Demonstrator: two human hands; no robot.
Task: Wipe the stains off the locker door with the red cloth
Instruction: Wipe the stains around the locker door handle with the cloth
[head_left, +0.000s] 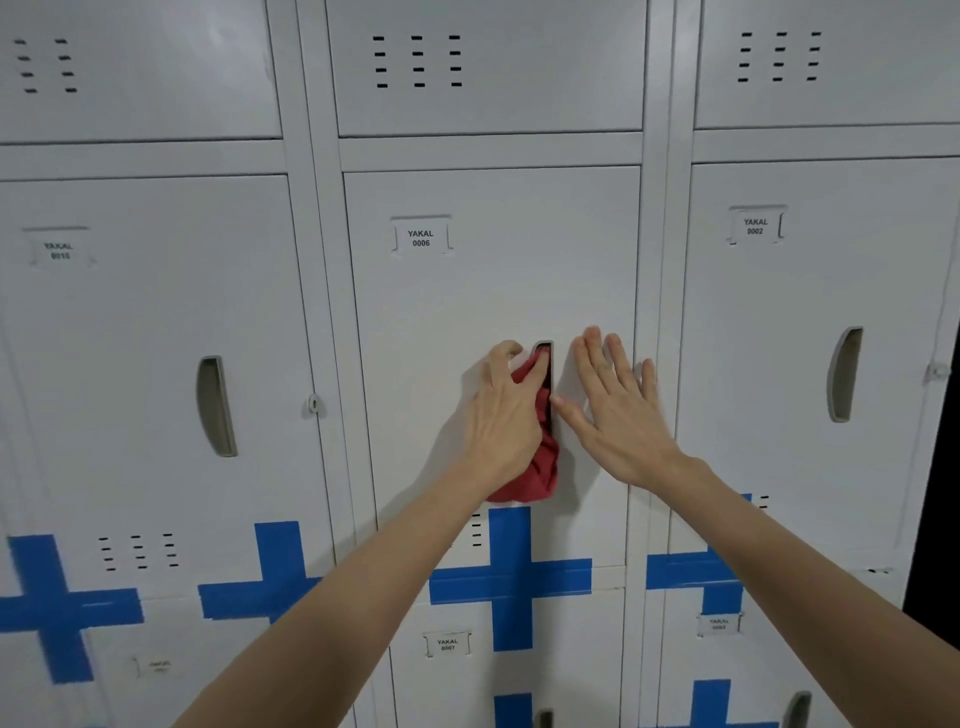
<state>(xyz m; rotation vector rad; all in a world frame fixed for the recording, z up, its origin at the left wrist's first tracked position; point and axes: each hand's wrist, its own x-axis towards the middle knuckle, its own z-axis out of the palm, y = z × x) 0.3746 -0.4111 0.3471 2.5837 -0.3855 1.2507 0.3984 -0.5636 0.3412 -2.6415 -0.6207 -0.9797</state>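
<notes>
The white locker door (467, 301) labelled YAKAL 0006 fills the middle of the head view. My left hand (506, 410) grips the red cloth (540, 467) and presses it into the recessed handle slot (546, 348), fingertips inside the slot. The cloth hangs bunched below my palm. My right hand (613, 405) lies flat on the door just right of the slot, fingers spread, holding nothing. No stain is plainly visible on the door.
Matching white lockers stand left (156, 338) and right (810, 338), each with a recessed handle. Blue tape crosses (511, 577) mark the lower row of doors. Vented upper doors run along the top. A dark gap shows at the far right edge.
</notes>
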